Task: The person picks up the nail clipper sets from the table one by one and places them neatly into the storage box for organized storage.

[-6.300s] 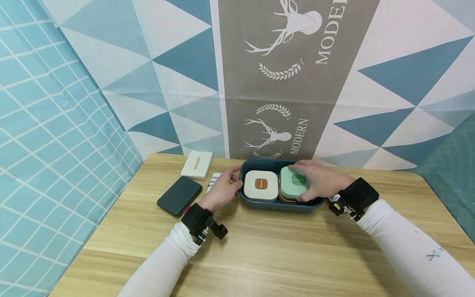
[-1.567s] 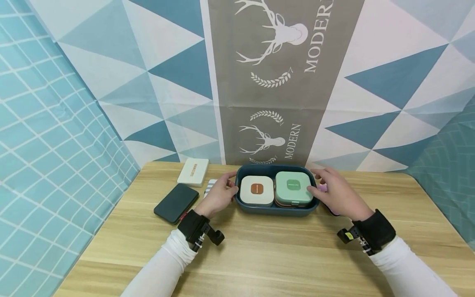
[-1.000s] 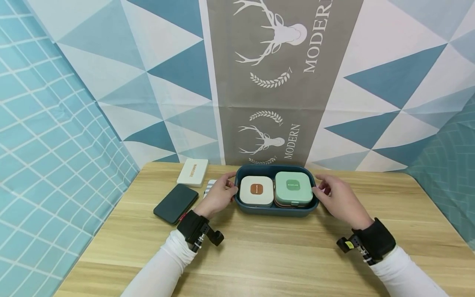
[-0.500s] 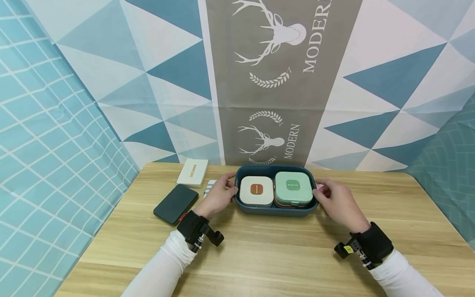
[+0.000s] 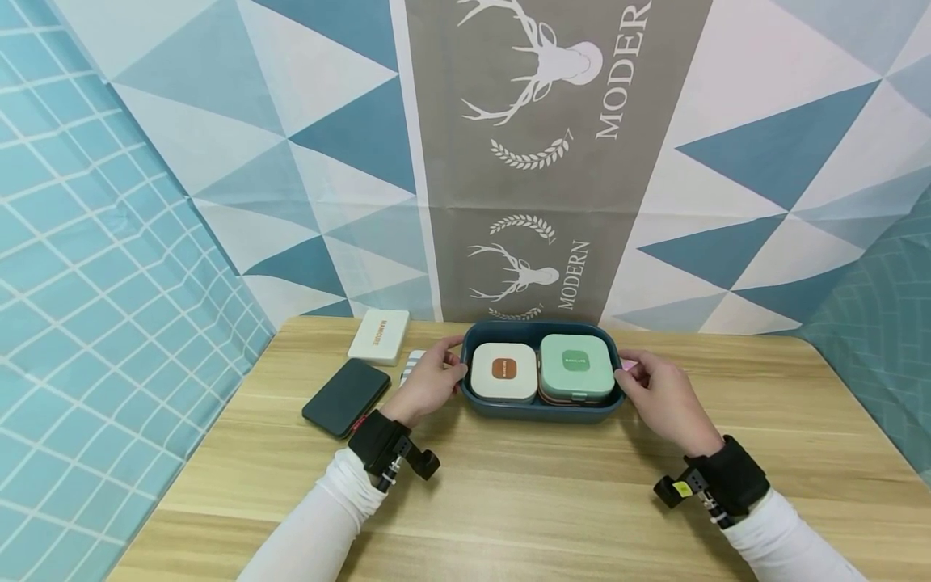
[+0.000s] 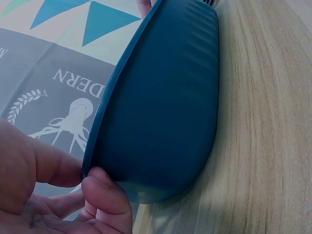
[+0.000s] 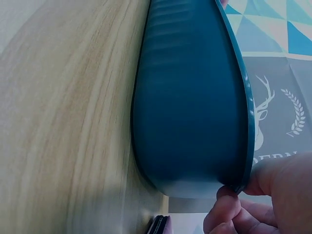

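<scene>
A dark blue plastic bin (image 5: 538,411) stands on the wooden table against the patterned backdrop. My left hand (image 5: 429,380) pinches its left rim between thumb and fingers, as the left wrist view confirms. At the opposite end, thumb and fingers of my right hand (image 5: 667,402) pinch the right rim; the right wrist view shows that grip close up. Inside the bin, a white case (image 5: 502,385) with a brown label lies on the left. Beside it a mint green case (image 5: 578,380) rests on something with a brownish edge, mostly hidden.
Left of the bin lie a white box lettered MANICURE (image 5: 379,336), a dark flat case (image 5: 346,398) with a red tab, and a striped item (image 5: 411,361) partly behind my left hand. A pink item (image 5: 629,365) shows behind my right fingers. The backdrop (image 5: 538,186) rises behind.
Earlier my right hand held the green case inside the bin. It has let go and moved right to the bin's right rim. My left hand has stayed at the left rim.
</scene>
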A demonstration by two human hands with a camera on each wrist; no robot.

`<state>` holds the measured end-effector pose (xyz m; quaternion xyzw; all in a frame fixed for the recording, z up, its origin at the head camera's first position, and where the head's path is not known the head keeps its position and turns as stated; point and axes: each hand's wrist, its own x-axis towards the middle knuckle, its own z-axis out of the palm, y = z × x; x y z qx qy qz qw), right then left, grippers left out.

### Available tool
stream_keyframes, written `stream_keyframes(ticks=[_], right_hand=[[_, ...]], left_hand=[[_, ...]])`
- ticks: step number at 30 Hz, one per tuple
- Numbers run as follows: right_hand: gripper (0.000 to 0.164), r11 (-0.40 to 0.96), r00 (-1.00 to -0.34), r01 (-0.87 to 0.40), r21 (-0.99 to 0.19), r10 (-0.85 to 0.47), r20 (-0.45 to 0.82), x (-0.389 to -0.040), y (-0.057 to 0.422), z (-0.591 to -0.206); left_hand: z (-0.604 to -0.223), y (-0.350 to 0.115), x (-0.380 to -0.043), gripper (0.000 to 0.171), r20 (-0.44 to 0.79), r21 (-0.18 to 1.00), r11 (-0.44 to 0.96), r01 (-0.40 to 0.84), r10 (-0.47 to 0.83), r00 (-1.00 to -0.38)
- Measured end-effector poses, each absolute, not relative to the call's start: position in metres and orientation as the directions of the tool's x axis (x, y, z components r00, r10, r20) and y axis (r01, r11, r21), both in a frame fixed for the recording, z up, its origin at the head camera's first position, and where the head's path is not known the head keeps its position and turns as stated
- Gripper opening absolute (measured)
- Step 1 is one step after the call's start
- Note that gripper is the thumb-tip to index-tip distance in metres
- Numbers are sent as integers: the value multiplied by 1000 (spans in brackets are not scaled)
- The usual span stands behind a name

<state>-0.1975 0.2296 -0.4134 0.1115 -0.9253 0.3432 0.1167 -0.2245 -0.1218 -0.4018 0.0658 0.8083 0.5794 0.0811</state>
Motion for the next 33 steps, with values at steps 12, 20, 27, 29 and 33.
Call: stream_keyframes(ticks=[12, 20, 27, 29, 33], right_hand=[[34, 732, -949, -279, -622, -112, 294, -198, 229, -413], [35, 726, -948, -282, -627, -111, 298, -197, 229, -413], [35, 724, -949, -281, -630, -111, 295, -197, 229, -414], [35, 721, -951, -275, -635, -109, 289, -197, 229, -414], [35, 718, -951, -275, -640, -108, 288, -197, 229, -415]], left_hand=[[-398, -122, -225, 51, -61, 947, 321, 10, 210, -976], [-397, -123, -224, 49, -58, 949, 316, 5, 191, -980], [-392, -131, -221, 50, -51, 939, 344, 18, 189, -981], [-390, -133, -220, 50, -47, 936, 352, 26, 195, -980], [-385, -140, -219, 51, -34, 932, 361, 44, 208, -978]])
